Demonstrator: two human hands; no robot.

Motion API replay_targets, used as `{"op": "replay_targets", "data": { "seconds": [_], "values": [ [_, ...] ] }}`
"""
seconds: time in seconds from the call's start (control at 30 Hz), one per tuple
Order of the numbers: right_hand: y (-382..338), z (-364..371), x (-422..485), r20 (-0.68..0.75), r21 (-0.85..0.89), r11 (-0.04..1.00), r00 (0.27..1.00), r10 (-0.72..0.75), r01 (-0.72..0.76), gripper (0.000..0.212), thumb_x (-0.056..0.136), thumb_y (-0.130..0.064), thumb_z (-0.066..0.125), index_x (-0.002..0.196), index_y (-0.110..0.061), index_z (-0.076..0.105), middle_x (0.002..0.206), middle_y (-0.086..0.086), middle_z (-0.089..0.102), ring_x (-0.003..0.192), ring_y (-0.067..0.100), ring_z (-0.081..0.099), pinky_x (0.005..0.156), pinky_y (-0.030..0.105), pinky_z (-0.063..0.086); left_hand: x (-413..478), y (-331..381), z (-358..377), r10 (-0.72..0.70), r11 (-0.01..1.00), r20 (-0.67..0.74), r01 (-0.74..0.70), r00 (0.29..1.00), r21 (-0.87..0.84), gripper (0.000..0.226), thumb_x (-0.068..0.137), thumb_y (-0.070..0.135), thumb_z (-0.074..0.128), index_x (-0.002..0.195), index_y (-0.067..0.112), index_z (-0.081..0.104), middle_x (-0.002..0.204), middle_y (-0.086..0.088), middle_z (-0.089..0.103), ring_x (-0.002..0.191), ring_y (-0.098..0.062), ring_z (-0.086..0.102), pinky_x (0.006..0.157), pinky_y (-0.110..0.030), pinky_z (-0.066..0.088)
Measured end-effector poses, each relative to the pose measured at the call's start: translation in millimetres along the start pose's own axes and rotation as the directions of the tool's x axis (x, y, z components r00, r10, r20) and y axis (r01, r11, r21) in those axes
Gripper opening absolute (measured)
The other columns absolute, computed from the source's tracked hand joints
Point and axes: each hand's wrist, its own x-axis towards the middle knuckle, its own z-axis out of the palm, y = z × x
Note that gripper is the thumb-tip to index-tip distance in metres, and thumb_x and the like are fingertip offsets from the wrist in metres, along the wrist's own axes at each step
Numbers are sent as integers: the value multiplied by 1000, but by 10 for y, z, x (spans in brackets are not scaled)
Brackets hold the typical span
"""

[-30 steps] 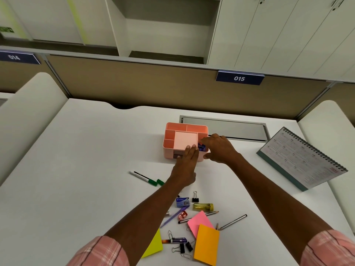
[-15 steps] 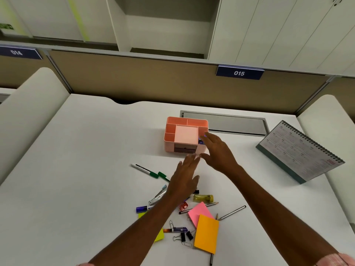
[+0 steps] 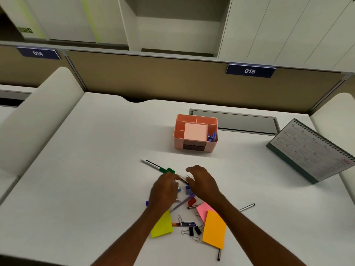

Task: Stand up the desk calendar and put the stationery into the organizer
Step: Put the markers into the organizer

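Pink organizer [image 3: 195, 148], blue item inside.

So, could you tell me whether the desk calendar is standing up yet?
Yes, the desk calendar stands tent-like at the desk's right, spiral edge on top.

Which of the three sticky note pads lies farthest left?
The yellow-green pad, lying beside the left forearm. The pink pad and the orange pad overlapping it both lie further right, by the right forearm.
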Motion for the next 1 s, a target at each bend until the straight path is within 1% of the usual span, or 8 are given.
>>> {"op": "replay_targets", "data": {
  "seconds": [0.1, 0.27, 0.33, 0.43, 0.63, 0.77, 0.87, 1.0],
  "values": [
    [-172, 94, 164, 15, -48, 998, 999, -34, 34, 30, 97, -25, 62, 125, -18, 65, 125, 4, 64, 119, 24, 55, 93, 40, 51, 181, -181, -224, -29, 993, -61, 36, 998, 115, 30, 92, 10, 68, 120, 19, 70, 125, -1, 67, 119, -22, 62, 99, -39, 52],
    [-390, 224, 403, 47, -182, 980, 996, -75, 83, 14, 95, -14, 60, 108, -12, 65, 106, 9, 64, 103, 29, 60, 76, 38, 51, 418, -481, -346, 16, 948, 10, -18, 1000, 319, 45, 89, 6, 75, 133, 12, 66, 139, -9, 64, 131, -28, 58, 106, -40, 49],
    [-442, 268, 454, 57, -228, 970, 996, -69, 80, 11, 94, -13, 62, 105, -12, 64, 104, 9, 64, 99, 29, 61, 72, 38, 50, 458, -566, -340, 44, 936, 48, -58, 998, 348, 46, 84, 8, 79, 129, 13, 69, 133, -10, 67, 126, -29, 62, 103, -41, 51],
    [-467, 332, 504, 70, -282, 957, 996, -58, 75, 15, 93, -13, 64, 108, -13, 63, 108, 10, 64, 101, 29, 61, 72, 37, 49, 509, -602, -297, 87, 927, 75, -108, 993, 360, 40, 77, 10, 86, 115, 14, 76, 113, -8, 73, 105, -28, 70, 89, -38, 57],
    [-403, 425, 526, 61, -285, 953, 995, -85, 99, 19, 89, -7, 69, 107, -12, 64, 107, 10, 62, 99, 27, 60, 71, 34, 46, 569, -562, -261, 159, 904, 81, -178, 984, 388, 22, 80, 15, 84, 100, 22, 78, 93, 1, 70, 86, -18, 66, 69, -31, 55],
    [-384, 404, 549, -44, -222, 969, 992, -119, 106, 11, 91, -10, 65, 101, -15, 66, 98, 6, 62, 93, 25, 61, 66, 33, 47, 631, -514, -283, 191, 901, 62, -200, 980, 385, 22, 81, 12, 82, 98, 24, 74, 91, 4, 69, 85, -16, 65, 66, -28, 54],
    [-393, 221, 595, -194, -53, 994, 976, -100, 91, 23, 94, -15, 63, 116, -17, 67, 106, 5, 65, 96, 23, 61, 70, 32, 51, 730, -307, -405, 186, 932, -29, -167, 982, 321, 21, 91, 18, 75, 111, 24, 70, 102, 3, 71, 94, -17, 68, 72, -29, 57],
    [-477, -216, 700, -332, 115, 985, 940, -80, 125, 36, 97, -23, 66, 133, -22, 61, 118, 2, 68, 101, 18, 64, 81, 30, 57, 914, 82, -664, 139, 988, -202, -123, 970, 90, 34, 98, 26, 69, 131, 23, 64, 120, 1, 73, 106, -17, 69, 85, -32, 60]
  ]
}}
